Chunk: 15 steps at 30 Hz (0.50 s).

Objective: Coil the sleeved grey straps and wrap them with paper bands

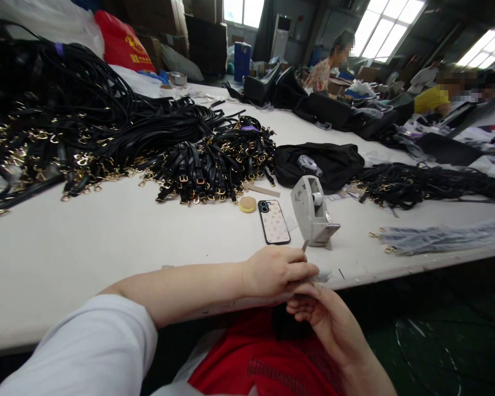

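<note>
Workshop interior, lit by high windows at the upper right of the frame; a long white table (107, 242) runs across the view, with other people seated at its far end, upper right. Both of the person's hands meet at the table's near edge, lower centre. Left hand (278, 270) is closed, thumb and fingers pinching a small pale sliver, apparently a piece of tape (304, 246), whose tip stands just above the knuckles. Right hand (328, 319) lies below it, palm up, fingers curled and touching the left hand; whether it grips anything cannot be told, as the contact is hidden. The tape piece is short; its long axis runs near vertical, its tip pointing up and slightly right toward the grey tape dispenser (313, 212) just beyond. Judged step: a tape piece is being handled between the fingers; the next move would call for a steady pinch and a free item to take it. Nearby stand a phone (274, 221), face down, and a round yellow pad (247, 204). Heaps of black straps with gold buckles (214, 159) fill the upper left and centre; wrapped straps (433, 239) lie at right.
</note>
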Available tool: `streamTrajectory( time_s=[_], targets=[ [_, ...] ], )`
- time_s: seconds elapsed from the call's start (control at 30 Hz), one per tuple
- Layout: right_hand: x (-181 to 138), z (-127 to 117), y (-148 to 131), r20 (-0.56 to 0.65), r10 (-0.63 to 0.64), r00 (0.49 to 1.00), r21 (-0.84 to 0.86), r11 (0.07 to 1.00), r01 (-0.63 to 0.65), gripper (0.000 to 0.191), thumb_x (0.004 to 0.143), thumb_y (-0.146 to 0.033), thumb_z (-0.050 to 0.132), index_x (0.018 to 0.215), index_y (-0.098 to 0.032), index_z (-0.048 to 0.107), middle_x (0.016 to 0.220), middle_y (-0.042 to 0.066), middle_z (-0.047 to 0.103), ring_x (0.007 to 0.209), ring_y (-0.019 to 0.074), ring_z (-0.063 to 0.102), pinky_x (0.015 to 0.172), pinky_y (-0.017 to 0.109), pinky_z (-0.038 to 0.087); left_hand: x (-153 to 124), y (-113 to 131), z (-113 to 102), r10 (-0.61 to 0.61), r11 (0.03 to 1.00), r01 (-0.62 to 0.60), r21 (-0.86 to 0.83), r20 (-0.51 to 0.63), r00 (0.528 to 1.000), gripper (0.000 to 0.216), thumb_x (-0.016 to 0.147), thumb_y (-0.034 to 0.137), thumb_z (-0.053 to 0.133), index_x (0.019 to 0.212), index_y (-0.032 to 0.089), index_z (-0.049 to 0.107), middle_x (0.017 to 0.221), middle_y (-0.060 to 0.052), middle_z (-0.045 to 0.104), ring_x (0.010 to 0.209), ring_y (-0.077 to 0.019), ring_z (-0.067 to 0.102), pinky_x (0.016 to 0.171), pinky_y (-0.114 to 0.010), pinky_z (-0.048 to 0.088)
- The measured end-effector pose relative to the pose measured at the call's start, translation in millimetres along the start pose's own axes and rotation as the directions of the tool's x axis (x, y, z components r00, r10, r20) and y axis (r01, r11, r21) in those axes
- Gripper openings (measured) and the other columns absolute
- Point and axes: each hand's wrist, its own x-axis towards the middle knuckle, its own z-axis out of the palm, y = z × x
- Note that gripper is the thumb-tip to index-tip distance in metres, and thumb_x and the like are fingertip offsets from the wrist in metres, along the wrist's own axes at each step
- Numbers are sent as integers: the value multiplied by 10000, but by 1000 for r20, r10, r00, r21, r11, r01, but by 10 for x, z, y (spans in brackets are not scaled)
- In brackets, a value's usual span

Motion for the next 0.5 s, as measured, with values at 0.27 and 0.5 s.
streamTrajectory(
  time_s=[0.27, 0.5],
  targets=[
    [-14, 9, -4, -26, -21, 999, 6, 1000, 21, 363, 802, -494, 751, 847, -136, 787, 770, 129, 778, 713, 206, 738, 604, 222, 562, 7, 5, -6, -12, 1000, 12, -14, -14, 1000, 472, 969, 542, 429, 1083, 142, 653, 875, -52, 655, 757, -136, 619, 640, -232, 488],
    [-29, 23, -17, -41, -38, 998, -5, 999, 38, 366, 829, -493, 720, 873, -135, 787, 781, 135, 778, 732, 217, 735, 615, 240, 561, -7, -17, 3, -14, 1000, 14, -6, 33, 999, 426, 965, 507, 471, 1121, 145, 634, 909, -53, 648, 786, -140, 617, 659, -233, 479]
  ],
)
